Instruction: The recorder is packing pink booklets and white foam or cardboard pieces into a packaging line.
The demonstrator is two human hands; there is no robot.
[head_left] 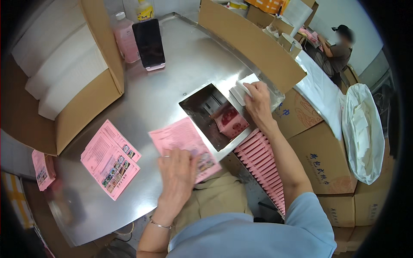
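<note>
Under the fingers of my left hand [176, 172] is a pink printed packet [180, 134], slightly blurred, at the near edge of the steel table; the fingers bend over its lower part. My right hand [257, 96] pinches a small stack of folded white tissues [239, 91] beside the far right rim of a rectangular opening in the tabletop. Down in that opening sits a pink box-like piece [231, 122] with red print. To the left lies a fanned pile of flat pink packets [109, 165].
An open carton of white tissue stacks [71, 92] stands left. Behind are a phone on a stand [149, 43] and a pink bottle [126, 38]. A long row of pink packets [262, 167] runs beside my right arm. Cartons [327, 159] stack right; another person [340, 49] sits beyond.
</note>
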